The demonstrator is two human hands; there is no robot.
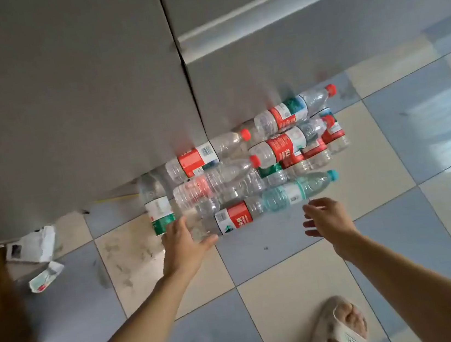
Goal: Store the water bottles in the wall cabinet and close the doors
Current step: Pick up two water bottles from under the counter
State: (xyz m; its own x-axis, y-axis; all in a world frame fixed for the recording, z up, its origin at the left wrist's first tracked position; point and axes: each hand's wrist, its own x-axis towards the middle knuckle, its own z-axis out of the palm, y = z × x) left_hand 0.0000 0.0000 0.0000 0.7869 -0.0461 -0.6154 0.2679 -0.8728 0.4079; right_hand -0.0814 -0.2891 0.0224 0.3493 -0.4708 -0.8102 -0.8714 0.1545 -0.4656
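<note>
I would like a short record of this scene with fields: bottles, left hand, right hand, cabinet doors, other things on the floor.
bottles: a pile of clear plastic water bottles lying on the tiled floor against the cabinet; most caps red, one blue-capped bottle at the front
left hand: left hand touches the front red-label bottle; grip not yet closed
right hand: right hand open, near the blue-capped bottle, not touching
cabinet doors: grey doors closed
other things: crumpled wrappers at left; sandalled foot
</note>
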